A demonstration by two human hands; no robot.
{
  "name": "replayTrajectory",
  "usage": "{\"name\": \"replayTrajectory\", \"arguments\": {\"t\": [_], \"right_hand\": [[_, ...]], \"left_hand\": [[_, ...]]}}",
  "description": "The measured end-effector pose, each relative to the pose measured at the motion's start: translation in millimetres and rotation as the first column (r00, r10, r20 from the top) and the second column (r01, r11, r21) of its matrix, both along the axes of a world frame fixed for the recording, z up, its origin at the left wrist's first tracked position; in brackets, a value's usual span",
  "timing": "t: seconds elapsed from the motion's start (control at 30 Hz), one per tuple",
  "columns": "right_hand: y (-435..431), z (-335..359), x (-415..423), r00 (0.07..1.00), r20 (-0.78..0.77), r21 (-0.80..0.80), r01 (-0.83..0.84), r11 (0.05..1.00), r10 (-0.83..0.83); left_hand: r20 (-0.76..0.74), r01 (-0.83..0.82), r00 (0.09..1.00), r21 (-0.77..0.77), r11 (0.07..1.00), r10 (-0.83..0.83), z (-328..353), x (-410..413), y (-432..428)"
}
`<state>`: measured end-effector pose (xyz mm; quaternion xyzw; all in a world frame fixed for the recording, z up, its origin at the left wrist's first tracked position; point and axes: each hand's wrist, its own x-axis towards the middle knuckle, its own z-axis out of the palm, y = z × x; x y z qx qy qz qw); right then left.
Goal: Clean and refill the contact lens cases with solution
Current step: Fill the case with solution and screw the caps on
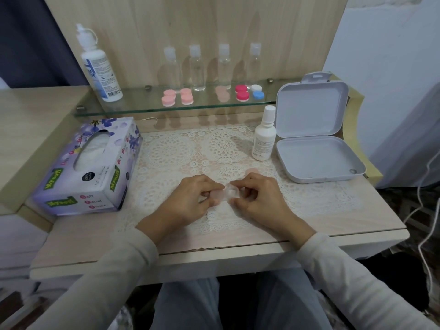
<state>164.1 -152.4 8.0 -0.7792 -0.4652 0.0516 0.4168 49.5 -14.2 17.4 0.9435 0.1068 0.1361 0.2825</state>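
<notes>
Left hand (190,198) and right hand (258,198) pinch one pale lens case (223,194) low over the lace mat (176,153).
Curled fingers of both cover most of the case at the mat's near middle, so whether its caps are on cannot be told. One small pink disc (253,171), perhaps a cap, lies on the mat just behind the right hand, its near edge hidden by knuckles.

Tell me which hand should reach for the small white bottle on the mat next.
Right. The small white bottle stands on the right hand's side, beside the open grey box; the left hand would have to cross over. It can steady the lens case alone.
</notes>
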Motion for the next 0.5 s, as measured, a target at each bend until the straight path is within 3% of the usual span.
{"name": "replayTrajectory", "arguments": {"t": [0.13,0.33,0.4,0.5], "right_hand": [[0.0,15.5,13.9,0.997,0.000,-0.048,0.076,0.996,-0.076],[8.9,22.6,30.3,0.957,0.291,-0.369,0.133,0.920,-0.022],[10.3,22.1,30.3,0.950,0.312,-0.369,0.115,0.923,0.007],[10.3,24.0,32.2,0.951,0.308,-0.348,0.088,0.933,0.026]], "left_hand": [[0.038,-0.026,0.999,-0.068,0.997,0.029,-3.5,-5.0,-0.6],[0.114,-0.085,0.987,-0.219,0.972,0.112,-8.6,-7.0,-3.9],[0.139,-0.101,0.979,-0.290,0.952,0.147,-11.8,-7.0,-4.3],[0.165,-0.117,0.972,-0.277,0.954,0.167,-17.3,-5.6,-6.1]]}}
